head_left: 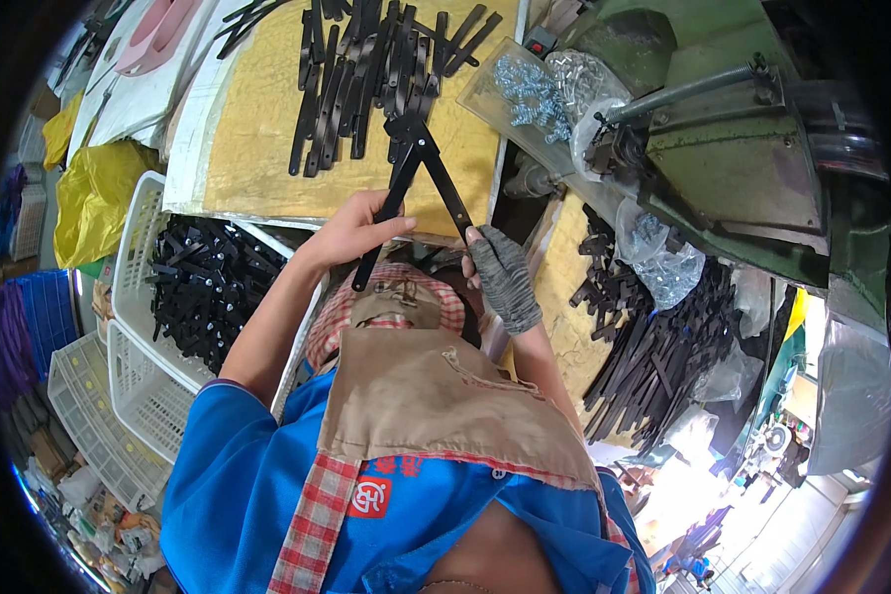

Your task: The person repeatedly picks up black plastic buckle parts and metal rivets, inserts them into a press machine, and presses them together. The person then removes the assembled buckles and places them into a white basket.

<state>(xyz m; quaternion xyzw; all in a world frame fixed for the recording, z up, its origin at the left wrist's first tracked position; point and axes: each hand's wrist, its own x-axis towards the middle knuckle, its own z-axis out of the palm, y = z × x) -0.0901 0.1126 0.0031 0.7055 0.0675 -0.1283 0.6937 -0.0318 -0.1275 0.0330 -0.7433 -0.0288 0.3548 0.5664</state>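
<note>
Two black metal strips joined in a V by a pivot make a hinged bracket (443, 188), raised over the near edge of the yellow-topped table (252, 148). One of its legs is in my bare left hand (354, 230), the thumb pointing across toward the right. My right hand (503, 279), in a grey knitted glove, pinches the lower end of the other leg. Beyond the pivot, a heap of loose black metal strips (366, 84) lies on the table. Some of the strips are hidden behind the bracket's top.
At the left, a white plastic basket (129, 262) holds many black jointed parts. A clear tray (480, 91) with small silvery fasteners stands at the far right, against a green machine (733, 188). More black strips (653, 361) and plastic bags (668, 272) lie to the right.
</note>
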